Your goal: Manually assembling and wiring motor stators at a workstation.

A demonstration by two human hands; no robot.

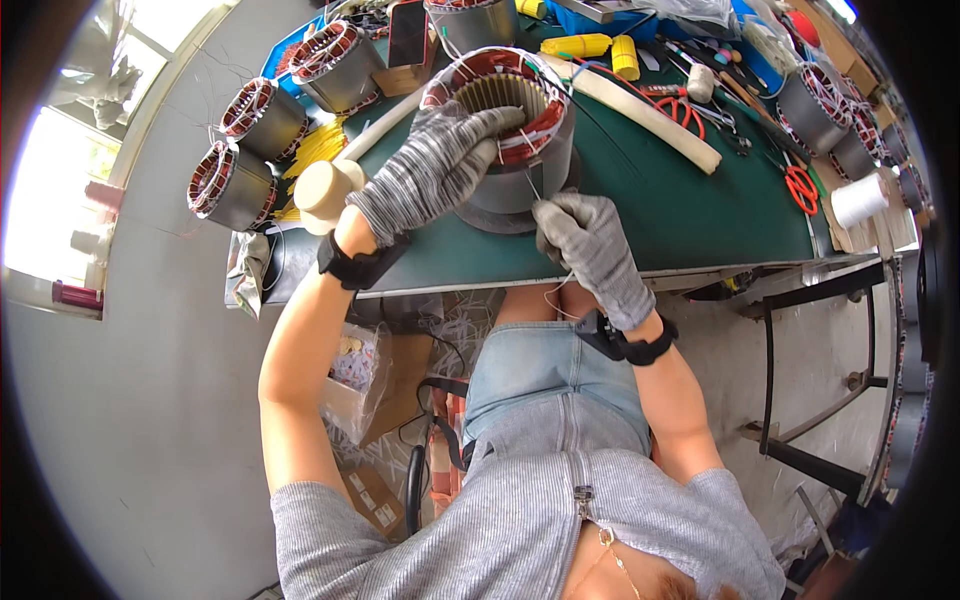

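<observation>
A motor stator [519, 190], a grey metal cylinder with a ring of red-brown copper windings on top, stands upright at the near edge of the green bench, on a dark round base [490, 218]. My left hand [430, 165], in a striped grey glove, grips the left side of its winding ring, with fingers reaching over the bore. Just right of the stator's front, my right hand [585, 240], also gloved, is closed in a pinch on a thin white cord [532, 184]. The cord runs taut from the winding to my fingers, and a loose end hangs below the hand.
More stators [236, 185] stand along the left and right sides. Left of my work lie a pale mallet head [322, 192] and yellow strips [318, 150]. Orange-handled scissors [801, 189], a white thread spool [860, 201] and a long pale tube [650, 118] are to the right.
</observation>
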